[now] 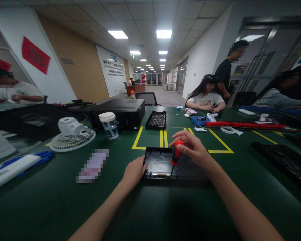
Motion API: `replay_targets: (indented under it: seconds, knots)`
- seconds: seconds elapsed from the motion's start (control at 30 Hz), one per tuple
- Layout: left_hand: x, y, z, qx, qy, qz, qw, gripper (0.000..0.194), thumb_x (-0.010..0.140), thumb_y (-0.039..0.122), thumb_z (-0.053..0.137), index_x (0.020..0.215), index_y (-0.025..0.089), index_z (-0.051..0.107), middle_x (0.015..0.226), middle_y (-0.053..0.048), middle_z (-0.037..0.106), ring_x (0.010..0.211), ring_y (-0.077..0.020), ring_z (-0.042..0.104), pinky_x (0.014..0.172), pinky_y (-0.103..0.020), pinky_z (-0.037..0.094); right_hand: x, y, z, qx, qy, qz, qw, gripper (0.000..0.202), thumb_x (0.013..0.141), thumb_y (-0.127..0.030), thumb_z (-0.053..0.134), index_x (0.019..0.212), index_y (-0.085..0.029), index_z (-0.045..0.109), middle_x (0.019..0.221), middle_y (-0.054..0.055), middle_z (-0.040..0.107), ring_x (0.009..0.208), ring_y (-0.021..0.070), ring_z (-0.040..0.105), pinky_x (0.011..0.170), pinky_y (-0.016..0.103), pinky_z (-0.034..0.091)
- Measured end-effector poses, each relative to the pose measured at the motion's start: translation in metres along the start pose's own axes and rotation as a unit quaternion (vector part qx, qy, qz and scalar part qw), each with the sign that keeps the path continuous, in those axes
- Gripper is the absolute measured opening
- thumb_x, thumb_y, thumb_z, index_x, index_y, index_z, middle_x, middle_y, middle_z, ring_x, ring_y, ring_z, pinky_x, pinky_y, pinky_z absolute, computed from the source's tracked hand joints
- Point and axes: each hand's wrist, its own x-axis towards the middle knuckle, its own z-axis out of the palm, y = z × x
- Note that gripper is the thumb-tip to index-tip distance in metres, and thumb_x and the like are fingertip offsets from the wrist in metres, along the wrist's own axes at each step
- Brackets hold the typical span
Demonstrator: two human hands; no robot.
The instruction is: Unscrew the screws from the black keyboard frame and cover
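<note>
A shallow black plastic panel (157,162) with a raised rim lies flat on the green table in front of me. My left hand (134,170) grips its left edge, fingers along the rim and thumb on the inside. In my right hand (192,145) is a red and black screwdriver (176,152), held upright by the handle with the fingertips. Its shaft points down to the inner face of the panel near the front rim, beside a light metallic strip (160,175). The screw under the tip is too small to make out.
Beyond the panel are yellow tape lines (140,138) and a black tray with round pockets (156,119). To the left stand a lidded cup (109,125), a white fan (72,134) and a large black case (117,110). Another black tray (281,160) lies right. Several people sit or stand around.
</note>
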Motion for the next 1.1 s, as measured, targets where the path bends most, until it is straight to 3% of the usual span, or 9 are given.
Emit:
replay_targets:
  seconds: [0.3, 0.67, 1.1]
  knots:
    - [0.0, -0.0008, 0.0016, 0.005, 0.001, 0.005, 1.0, 0.042, 0.086, 0.034, 0.037, 0.125, 0.018, 0.043, 0.112, -0.01, 0.059, 0.099, -0.0196, 0.057, 0.083, -0.029, 0.043, -0.0002, -0.0008, -0.0024, -0.057, 0.009, 0.006, 0.998, 0.024, 0.08, -0.033, 0.056, 0.097, -0.016, 0.057, 0.086, 0.005, 0.063, 0.077, 0.0147, 0.06, 0.069, 0.027, 0.046]
    - [-0.0004, -0.0013, 0.0004, 0.002, -0.005, 0.0, 1.0, 0.043, 0.086, 0.035, 0.038, 0.126, 0.018, 0.042, 0.116, -0.01, 0.057, 0.102, -0.0192, 0.056, 0.084, -0.029, 0.043, 0.0004, -0.0035, -0.0015, -0.055, 0.017, 0.01, 0.998, 0.022, 0.079, -0.033, 0.058, 0.091, -0.015, 0.056, 0.082, 0.005, 0.062, 0.066, 0.0114, 0.056, 0.062, 0.024, 0.044]
    - [-0.0005, 0.0019, -0.0016, -0.001, -0.012, -0.006, 1.0, 0.043, 0.087, 0.034, 0.038, 0.126, 0.018, 0.041, 0.116, -0.01, 0.057, 0.102, -0.0194, 0.056, 0.086, -0.029, 0.042, -0.0009, -0.0028, -0.002, -0.068, 0.038, 0.008, 0.997, 0.022, 0.077, -0.034, 0.059, 0.087, -0.015, 0.056, 0.082, 0.006, 0.06, 0.07, 0.014, 0.057, 0.063, 0.026, 0.047]
